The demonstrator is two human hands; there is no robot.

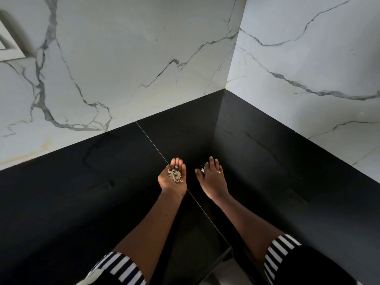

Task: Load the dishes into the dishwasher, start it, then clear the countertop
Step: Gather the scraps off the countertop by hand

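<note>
My left hand [172,178] is cupped palm up over the black countertop [82,192], holding a small heap of pale peel scraps [175,175]. My right hand [212,177] lies palm down on the counter just to the right, fingers spread and pointing to the corner. A few more pale scraps [203,169] sit on the counter at the left edge of its fingers, touching them. No dishes or dishwasher are in view.
White marble-patterned walls [123,68] meet in a corner [226,87] behind the counter. A thin seam [152,140] runs across the black top between my hands. A white frame edge [8,44] shows at the far left. The counter's front edge [218,262] is below.
</note>
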